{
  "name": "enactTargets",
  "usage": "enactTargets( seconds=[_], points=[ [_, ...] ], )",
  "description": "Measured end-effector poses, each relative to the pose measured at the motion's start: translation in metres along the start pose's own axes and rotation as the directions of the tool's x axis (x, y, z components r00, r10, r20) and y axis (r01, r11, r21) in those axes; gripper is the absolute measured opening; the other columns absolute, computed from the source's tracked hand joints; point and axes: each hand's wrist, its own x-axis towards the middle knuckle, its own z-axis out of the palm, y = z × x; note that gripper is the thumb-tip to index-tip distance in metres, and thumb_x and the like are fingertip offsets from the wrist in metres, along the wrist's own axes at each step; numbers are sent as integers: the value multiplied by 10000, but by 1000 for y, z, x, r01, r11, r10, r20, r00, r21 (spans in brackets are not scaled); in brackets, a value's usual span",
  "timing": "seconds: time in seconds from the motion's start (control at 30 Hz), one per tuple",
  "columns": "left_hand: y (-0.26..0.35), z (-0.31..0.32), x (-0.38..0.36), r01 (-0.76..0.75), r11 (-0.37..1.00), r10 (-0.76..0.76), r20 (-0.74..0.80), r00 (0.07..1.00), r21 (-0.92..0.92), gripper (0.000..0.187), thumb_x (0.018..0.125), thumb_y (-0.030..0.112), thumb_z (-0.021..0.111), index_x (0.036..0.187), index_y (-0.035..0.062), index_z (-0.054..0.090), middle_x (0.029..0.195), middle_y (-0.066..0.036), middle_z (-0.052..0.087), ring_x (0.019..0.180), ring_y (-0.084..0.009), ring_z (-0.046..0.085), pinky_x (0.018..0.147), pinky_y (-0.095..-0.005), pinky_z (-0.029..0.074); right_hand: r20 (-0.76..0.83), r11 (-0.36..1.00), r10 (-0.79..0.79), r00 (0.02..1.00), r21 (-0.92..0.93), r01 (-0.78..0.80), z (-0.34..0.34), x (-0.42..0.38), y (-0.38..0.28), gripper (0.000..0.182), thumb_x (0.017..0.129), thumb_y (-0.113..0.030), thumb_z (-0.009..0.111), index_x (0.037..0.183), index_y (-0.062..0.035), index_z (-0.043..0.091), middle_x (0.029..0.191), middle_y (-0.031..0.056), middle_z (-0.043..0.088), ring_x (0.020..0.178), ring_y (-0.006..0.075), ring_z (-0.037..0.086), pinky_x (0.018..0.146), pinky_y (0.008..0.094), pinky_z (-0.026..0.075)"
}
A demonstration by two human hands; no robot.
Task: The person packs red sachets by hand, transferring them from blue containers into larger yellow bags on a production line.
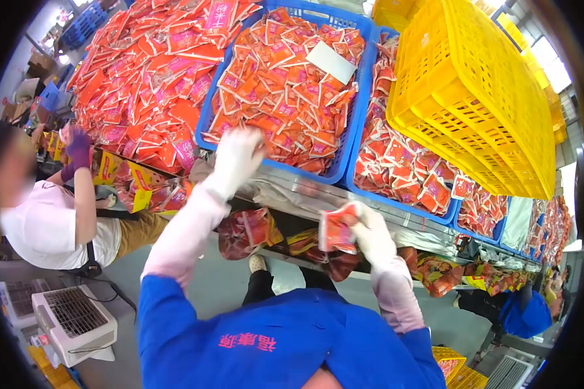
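My right hand, in a white glove, is closed around a small red-and-white packet in front of the crates. My left hand, also gloved in white, is over the near left corner of a blue crate. Its fingers are smeared by motion and overlap the crate's edge. Orange-red packets fill this crate, and a pale card lies on top of them. Left of the crate rises a large heap of red packets with pink labels.
Stacked yellow crates stand over the blue crates at right. Filled bags hang or rest below the table's front edge. At left, a person in a white shirt raises a purple-gloved hand. White slatted boxes sit on the floor.
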Motion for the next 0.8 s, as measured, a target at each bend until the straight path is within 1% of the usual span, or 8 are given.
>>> enactTargets(
  seconds=[0.1,0.2,0.3,0.47,0.57,0.63,0.73,0.8],
  points=[
    [-34,95,73,143,927,-111,-111,988,348,233,805,258,725,982,108,700,992,-68,704,1104,-292,610,935,-484,434,-154,595,271,950,803,-40,-5,-17,78,279,999,-174,630,1234,-27,598,1087,62,670,962,147,644,832,309,519],
    [-34,108,81,137,880,-142,-23,990,456,254,816,276,715,1014,117,701,993,-89,710,1042,-290,642,942,-509,436,-119,505,230,966,863,-14,-11,-36,99,372,930,-170,715,1253,-35,587,1117,58,669,958,165,651,847,312,520],
    [-38,83,52,287,945,-286,31,958,-158,167,864,159,666,1010,81,693,983,-112,729,989,-284,690,873,-454,530,-269,733,175,947,678,57,-10,-46,108,425,879,-141,739,1264,-45,587,1144,41,659,1015,146,621,881,320,501],
    [107,-48,-100,54,718,131,211,969,-694,201,784,-60,626,941,53,681,1019,-139,710,962,-311,683,825,-396,553,-247,738,83,965,667,107,8,-36,48,312,916,-47,681,1223,-62,631,1040,72,715,916,148,674,778,300,539],
    [123,-6,-161,-201,875,283,129,950,-441,165,725,29,691,888,45,674,1010,-93,716,990,-284,671,978,-427,496,-180,969,-224,958,69,239,56,-23,17,379,873,-26,687,1241,-67,602,1094,155,718,951,254,715,793,350,556],
    [114,4,-176,-170,935,237,193,952,-310,175,743,63,691,918,58,679,983,-84,702,1033,-278,647,1044,-477,441,91,831,-379,921,-404,382,93,-8,18,344,849,-36,636,1190,-52,591,1106,169,679,1013,348,674,846,420,550],
    [84,5,-200,-293,955,288,345,893,-39,167,785,108,656,947,84,689,937,-65,677,1087,-265,610,1133,-549,350,384,564,37,923,-770,298,139,15,11,267,843,-116,684,1086,-15,637,1118,216,674,1066,359,673,871,427,561],
    [61,13,-214,-429,901,420,360,833,-57,125,812,127,582,885,115,682,842,-40,632,1018,-236,618,1133,-574,348,451,407,576,681,-881,239,184,69,27,244,804,-118,748,1044,-73,743,1144,153,724,1037,323,703,857,406,578]
  ],
)
